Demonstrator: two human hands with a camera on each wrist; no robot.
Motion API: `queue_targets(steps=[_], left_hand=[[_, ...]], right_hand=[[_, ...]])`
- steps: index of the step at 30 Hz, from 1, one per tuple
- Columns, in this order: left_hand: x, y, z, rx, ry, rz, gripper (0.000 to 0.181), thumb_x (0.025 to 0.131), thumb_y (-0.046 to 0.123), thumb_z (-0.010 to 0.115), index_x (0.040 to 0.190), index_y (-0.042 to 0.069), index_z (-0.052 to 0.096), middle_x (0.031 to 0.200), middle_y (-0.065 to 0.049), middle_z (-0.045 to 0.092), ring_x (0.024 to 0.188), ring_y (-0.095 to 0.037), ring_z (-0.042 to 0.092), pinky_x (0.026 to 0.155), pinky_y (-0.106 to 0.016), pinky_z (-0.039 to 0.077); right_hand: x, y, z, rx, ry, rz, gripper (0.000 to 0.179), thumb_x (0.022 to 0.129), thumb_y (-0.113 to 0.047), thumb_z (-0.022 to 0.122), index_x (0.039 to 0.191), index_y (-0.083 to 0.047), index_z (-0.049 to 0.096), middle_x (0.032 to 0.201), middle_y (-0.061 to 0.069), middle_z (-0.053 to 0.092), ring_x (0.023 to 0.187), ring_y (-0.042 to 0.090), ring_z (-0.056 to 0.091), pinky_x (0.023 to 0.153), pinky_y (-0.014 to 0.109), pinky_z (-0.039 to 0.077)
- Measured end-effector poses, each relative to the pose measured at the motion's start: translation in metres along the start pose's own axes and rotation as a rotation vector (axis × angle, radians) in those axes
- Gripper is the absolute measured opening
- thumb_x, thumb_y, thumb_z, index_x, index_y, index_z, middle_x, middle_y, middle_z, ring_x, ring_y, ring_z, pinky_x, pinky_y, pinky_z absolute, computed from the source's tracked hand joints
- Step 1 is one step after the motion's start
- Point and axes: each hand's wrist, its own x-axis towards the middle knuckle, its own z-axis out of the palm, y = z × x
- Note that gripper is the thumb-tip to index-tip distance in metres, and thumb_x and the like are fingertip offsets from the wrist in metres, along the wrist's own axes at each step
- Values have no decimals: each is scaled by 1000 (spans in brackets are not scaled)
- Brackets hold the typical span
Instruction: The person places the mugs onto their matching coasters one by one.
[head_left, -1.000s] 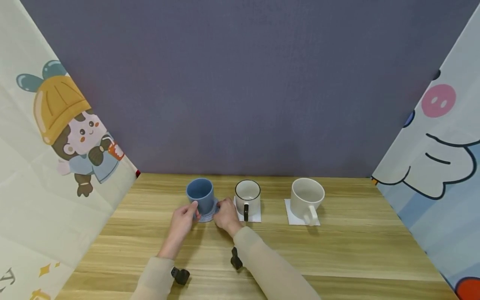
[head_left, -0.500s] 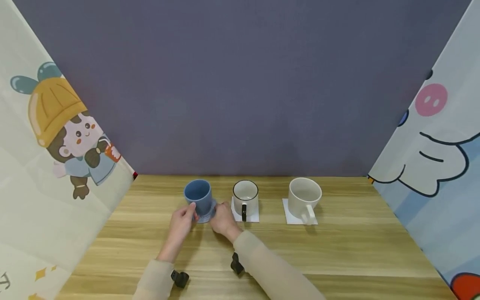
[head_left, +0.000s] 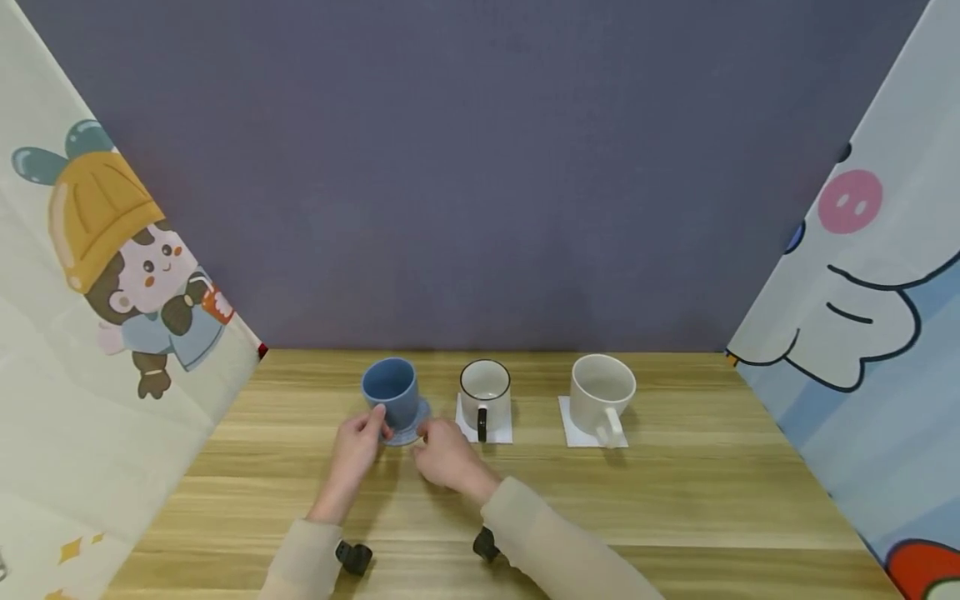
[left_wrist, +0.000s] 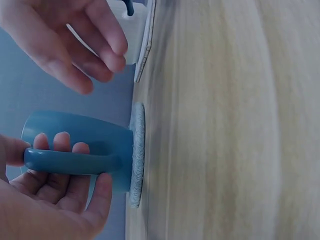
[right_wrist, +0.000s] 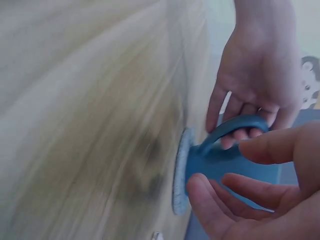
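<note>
A blue mug (head_left: 403, 407) stands upright on a round woven blue-grey coaster (head_left: 405, 435) at the left of the row. My left hand (head_left: 356, 446) holds its handle (left_wrist: 75, 161); in the left wrist view the fingers curl through the loop and the thumb lies against the upper end. Just right of the mug is my right hand (head_left: 450, 460). Seen from the right wrist, this right hand (right_wrist: 265, 200) has loosely bent, spread fingers with nothing between them, in front of the mug (right_wrist: 250, 170). The left wrist view shows a gap between those fingers and the mug.
To the right, a white mug with a black rim and handle (head_left: 486, 398) stands on a white square coaster (head_left: 501, 435). Farther right, a larger white mug (head_left: 602, 392) sits on another white coaster (head_left: 573, 433). Behind the wooden table (head_left: 675, 500) rises a grey-purple panel (head_left: 480, 183).
My right hand has come off the coaster's right edge and drawn back toward me, its fingers loosening. My left hand stays on the mug's handle. The head view has shifted slightly.
</note>
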Motion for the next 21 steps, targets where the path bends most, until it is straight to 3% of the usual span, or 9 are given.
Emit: queue_targets(steps=[2,10,16,21], left_hand=[[0,0,0,2,2,-1,43,106,26,56,76,-3,67,77,-10,66,81,-22,55,74,-28,42],[-3,1,-1,85,35,14,44,106,31,55,80,-1,69,79,-7,65,76,-18,52,71,-30,42],[-3,0,-1,136,90,59,42,105,29,56,79,0,72,78,-7,68,75,-17,54,71,-29,43],[-3,-1,-1,160,96,81,43,106,31,55,82,0,72,82,-10,70,81,-21,58,76,-32,45]], right_hand=[[-7,-2,-3,-5,-6,-22,27,87,-7,69,112,5,70,101,15,70,92,22,65,77,34,56],[-36,-5,-20,-7,0,-80,29,87,-13,72,111,2,72,102,11,71,94,19,66,82,32,55],[-51,-3,-33,31,6,-108,24,89,-13,72,109,1,72,101,8,69,91,15,64,81,29,55],[-58,1,-45,18,42,-137,19,91,-11,71,104,2,72,94,6,70,85,14,64,77,27,55]])
